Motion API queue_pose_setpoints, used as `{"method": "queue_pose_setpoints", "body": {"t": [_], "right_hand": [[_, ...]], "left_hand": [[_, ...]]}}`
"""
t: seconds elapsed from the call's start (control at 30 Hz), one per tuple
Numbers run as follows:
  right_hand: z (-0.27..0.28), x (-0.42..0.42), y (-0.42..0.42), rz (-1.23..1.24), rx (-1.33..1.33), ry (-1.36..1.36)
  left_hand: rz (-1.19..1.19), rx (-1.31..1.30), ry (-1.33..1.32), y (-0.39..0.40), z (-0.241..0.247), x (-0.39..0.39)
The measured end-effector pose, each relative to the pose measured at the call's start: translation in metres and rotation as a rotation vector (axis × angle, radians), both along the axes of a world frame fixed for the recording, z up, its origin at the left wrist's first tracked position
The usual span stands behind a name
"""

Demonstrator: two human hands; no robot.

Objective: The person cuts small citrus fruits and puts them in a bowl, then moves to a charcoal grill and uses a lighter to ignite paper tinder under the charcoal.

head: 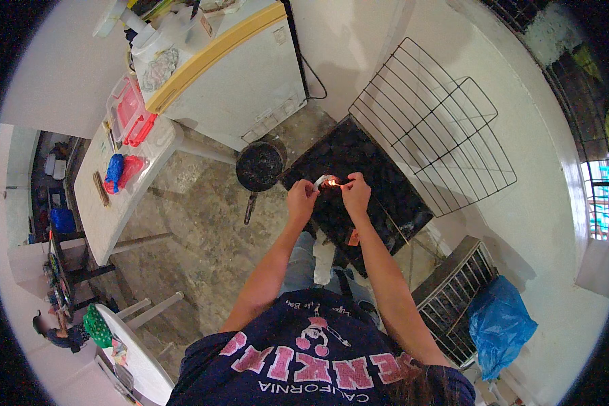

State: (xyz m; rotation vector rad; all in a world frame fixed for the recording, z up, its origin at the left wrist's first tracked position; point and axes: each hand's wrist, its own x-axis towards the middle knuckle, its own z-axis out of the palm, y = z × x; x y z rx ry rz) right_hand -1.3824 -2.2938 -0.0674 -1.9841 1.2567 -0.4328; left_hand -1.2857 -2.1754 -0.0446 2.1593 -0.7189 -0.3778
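Note:
My left hand grips a crumpled whitish piece, perhaps paper, by its lower end. My right hand pinches a thin stick, likely a match, whose tip meets the piece at a small bright flame. Both hands are above a black charcoal-filled tray on the floor. Near my right forearm lies a small orange box, and a thin stick crosses the tray's right part. A black frying pan rests on the floor to the left of the tray.
A wire rack leans on the wall behind the tray. At right are a metal grate and a blue plastic bag. A white table bears pink containers and bags. A chest freezer stands behind; another person is far left.

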Motion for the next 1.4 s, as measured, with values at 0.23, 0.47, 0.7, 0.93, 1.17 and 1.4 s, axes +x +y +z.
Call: {"method": "queue_pose_setpoints", "body": {"t": [0.23,0.47,0.7,0.93,1.17,1.4], "right_hand": [[0.001,-0.001,-0.001,0.008,-0.004,0.014],[0.001,-0.001,-0.002,0.001,0.018,0.034],[-0.008,-0.003,-0.001,0.004,0.027,-0.011],[-0.004,-0.001,0.0,-0.003,-0.006,-0.005],[-0.008,-0.002,-0.001,-0.004,0.007,-0.006],[-0.005,-0.002,-0.001,-0.004,0.009,-0.004]], "left_hand": [[-0.006,-0.025,-0.015,0.0,-0.002,0.0],[0.006,0.012,-0.028,0.0,-0.005,0.001],[0.011,0.026,-0.031,0.001,-0.004,0.0],[0.014,-0.016,-0.054,0.001,-0.006,0.0],[0.015,0.037,-0.038,0.0,-0.006,0.001],[0.031,0.015,-0.02,0.0,-0.008,0.0]]}}
